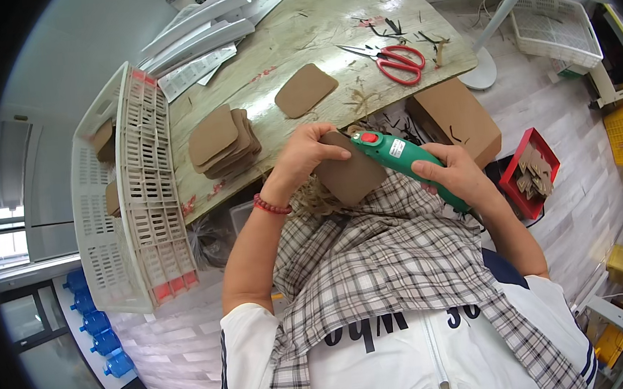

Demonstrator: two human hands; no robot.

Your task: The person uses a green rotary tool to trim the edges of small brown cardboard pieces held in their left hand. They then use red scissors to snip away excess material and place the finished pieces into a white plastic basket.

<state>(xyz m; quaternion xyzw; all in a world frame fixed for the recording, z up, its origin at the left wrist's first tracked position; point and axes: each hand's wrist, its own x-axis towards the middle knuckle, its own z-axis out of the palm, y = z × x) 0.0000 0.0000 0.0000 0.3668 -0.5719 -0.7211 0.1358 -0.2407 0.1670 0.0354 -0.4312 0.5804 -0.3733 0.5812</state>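
My left hand [306,154] grips a brown leather-like piece with rounded corners [352,176], held over my lap at the table's near edge. My right hand [456,174] is closed around a green handheld power tool with a red button [401,155], its tip resting at the piece's upper edge. A stack of similar brown pieces [222,141] lies on the wooden table [290,33] to the left, and one single piece [305,89] lies further back. A plaid cloth [388,262] covers my lap.
Red-handled scissors [398,61] and dark scraps lie at the table's right. A white plastic crate [131,203] holding brown pieces stands on the left. A cardboard box [457,119] and a red bin of offcuts [530,171] sit on the floor to the right; white sheets [197,34] lie at the back.
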